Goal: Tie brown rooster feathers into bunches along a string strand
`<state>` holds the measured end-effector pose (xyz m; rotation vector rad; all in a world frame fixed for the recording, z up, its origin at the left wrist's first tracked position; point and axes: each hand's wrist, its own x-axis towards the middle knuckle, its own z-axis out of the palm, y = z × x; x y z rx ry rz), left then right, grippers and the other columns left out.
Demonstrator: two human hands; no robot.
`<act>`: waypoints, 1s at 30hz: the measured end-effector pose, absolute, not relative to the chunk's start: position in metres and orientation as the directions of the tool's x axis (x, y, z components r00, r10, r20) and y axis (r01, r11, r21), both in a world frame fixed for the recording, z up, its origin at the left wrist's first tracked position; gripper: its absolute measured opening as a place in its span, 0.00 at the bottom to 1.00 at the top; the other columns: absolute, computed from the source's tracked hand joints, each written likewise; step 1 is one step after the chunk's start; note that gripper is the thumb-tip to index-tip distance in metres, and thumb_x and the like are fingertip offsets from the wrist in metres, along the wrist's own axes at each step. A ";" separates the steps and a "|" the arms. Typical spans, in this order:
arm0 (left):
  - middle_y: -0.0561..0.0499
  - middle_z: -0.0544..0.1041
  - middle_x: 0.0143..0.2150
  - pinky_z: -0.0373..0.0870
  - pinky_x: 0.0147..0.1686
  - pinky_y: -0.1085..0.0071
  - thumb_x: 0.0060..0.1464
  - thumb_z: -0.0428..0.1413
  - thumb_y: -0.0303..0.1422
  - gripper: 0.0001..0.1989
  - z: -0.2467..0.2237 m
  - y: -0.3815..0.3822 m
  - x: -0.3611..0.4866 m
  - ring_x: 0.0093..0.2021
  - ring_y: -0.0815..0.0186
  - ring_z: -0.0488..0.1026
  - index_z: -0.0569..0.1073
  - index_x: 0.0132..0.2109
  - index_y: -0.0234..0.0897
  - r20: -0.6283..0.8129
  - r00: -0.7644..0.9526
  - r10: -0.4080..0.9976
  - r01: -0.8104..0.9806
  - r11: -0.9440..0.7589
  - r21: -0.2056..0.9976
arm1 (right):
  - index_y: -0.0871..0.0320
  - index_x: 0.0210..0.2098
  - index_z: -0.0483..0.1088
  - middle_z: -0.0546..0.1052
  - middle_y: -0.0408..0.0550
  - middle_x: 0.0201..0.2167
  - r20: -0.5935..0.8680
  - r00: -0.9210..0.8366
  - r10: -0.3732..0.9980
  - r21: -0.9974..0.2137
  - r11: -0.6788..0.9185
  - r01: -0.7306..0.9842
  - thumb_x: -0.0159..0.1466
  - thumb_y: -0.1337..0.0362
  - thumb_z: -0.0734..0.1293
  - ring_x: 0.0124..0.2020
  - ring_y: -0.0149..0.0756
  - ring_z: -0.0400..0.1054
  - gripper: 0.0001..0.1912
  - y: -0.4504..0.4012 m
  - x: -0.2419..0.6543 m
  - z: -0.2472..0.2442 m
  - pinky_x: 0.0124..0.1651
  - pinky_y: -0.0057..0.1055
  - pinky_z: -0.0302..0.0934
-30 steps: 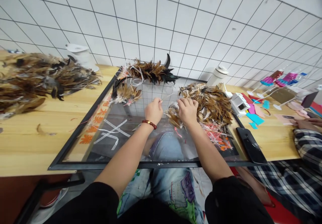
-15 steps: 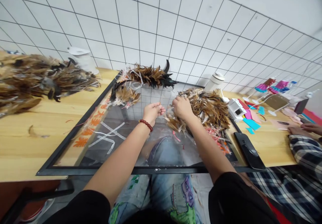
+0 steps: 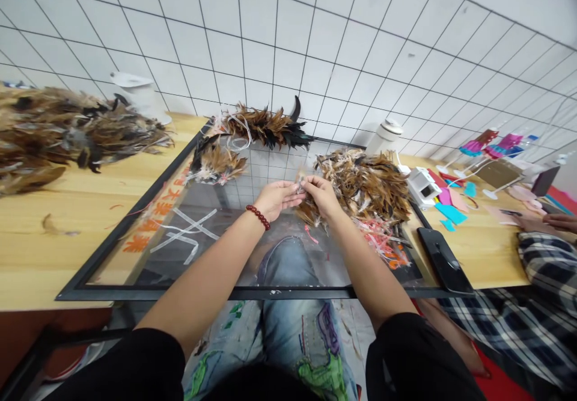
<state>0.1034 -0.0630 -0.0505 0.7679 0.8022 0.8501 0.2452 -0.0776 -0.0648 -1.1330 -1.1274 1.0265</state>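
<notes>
My left hand [image 3: 278, 199], with a dark red bead bracelet [image 3: 258, 216] at its wrist, meets my right hand [image 3: 321, 195] above the glass panel. Between their closed fingertips is a small light feather [image 3: 300, 175], its lower end hidden by the fingers. Just right of my right hand lies a large pile of brown feathers [image 3: 369, 184]. A smaller feather bunch [image 3: 220, 163] rests on the glass beyond my left hand. Behind it stretches a strip of brown and black feathers [image 3: 265, 125] with white cord [image 3: 243, 139] at its left end.
Clear strips [image 3: 184, 232] lie crossed on the glass. Pink and orange shreds [image 3: 383, 244] are near a black phone [image 3: 444, 260]. A white bottle [image 3: 384, 136] and a white device [image 3: 422, 187] stand at right. More feathers [image 3: 67, 130] cover the left table. A person in a plaid sleeve [image 3: 547, 263] sits at right.
My right hand has come away from the feather pile to my left hand, and a feather now shows between their fingertips. The view has shifted slightly.
</notes>
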 end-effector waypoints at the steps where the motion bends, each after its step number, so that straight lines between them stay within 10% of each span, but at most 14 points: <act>1: 0.44 0.78 0.28 0.75 0.33 0.71 0.49 0.61 0.23 0.03 -0.051 -0.063 0.103 0.31 0.66 0.78 0.73 0.32 0.27 -0.291 0.418 0.861 -0.333 0.443 0.832 | 0.59 0.26 0.68 0.70 0.39 0.21 0.131 0.136 0.982 -0.990 0.137 -0.039 0.48 0.56 0.70 0.24 0.27 0.62 0.13 -0.077 0.245 -0.066 0.32 0.25 0.58; 13: 0.46 0.76 0.24 0.71 0.26 0.77 0.50 0.57 0.18 0.02 -0.052 -0.062 0.102 0.24 0.71 0.74 0.73 0.33 0.25 -0.321 0.420 0.849 -0.246 0.447 0.860 | 0.59 0.29 0.69 0.71 0.42 0.26 0.334 0.060 0.941 -0.890 0.294 0.348 0.56 0.57 0.65 0.29 0.30 0.63 0.10 -0.078 0.247 -0.063 0.36 0.28 0.59; 18: 0.48 0.75 0.25 0.69 0.24 0.78 0.54 0.54 0.22 0.04 -0.033 -0.055 0.073 0.23 0.72 0.72 0.70 0.31 0.28 -0.240 0.351 0.905 -0.319 0.357 0.878 | 0.57 0.36 0.70 0.73 0.48 0.39 0.548 -0.006 0.836 -0.548 0.364 0.753 0.63 0.62 0.60 0.43 0.36 0.65 0.08 -0.093 0.254 -0.044 0.51 0.34 0.57; 25: 0.51 0.73 0.26 0.68 0.22 0.82 0.54 0.54 0.22 0.03 -0.007 -0.051 0.013 0.23 0.76 0.70 0.70 0.32 0.30 -0.175 0.041 0.984 -0.512 0.171 0.842 | 0.54 0.48 0.70 0.73 0.46 0.48 0.286 -0.557 0.779 -0.218 0.620 0.754 0.65 0.60 0.61 0.48 0.35 0.65 0.14 -0.109 0.203 -0.026 0.52 0.31 0.57; 30: 0.53 0.71 0.23 0.66 0.20 0.84 0.56 0.51 0.22 0.07 -0.012 -0.058 -0.016 0.22 0.77 0.69 0.69 0.30 0.32 -0.201 -0.145 0.969 -0.619 0.069 0.782 | 0.55 0.48 0.71 0.75 0.49 0.43 0.080 -0.588 0.805 -0.024 0.591 0.806 0.64 0.57 0.62 0.45 0.40 0.68 0.15 -0.119 0.162 -0.035 0.47 0.33 0.59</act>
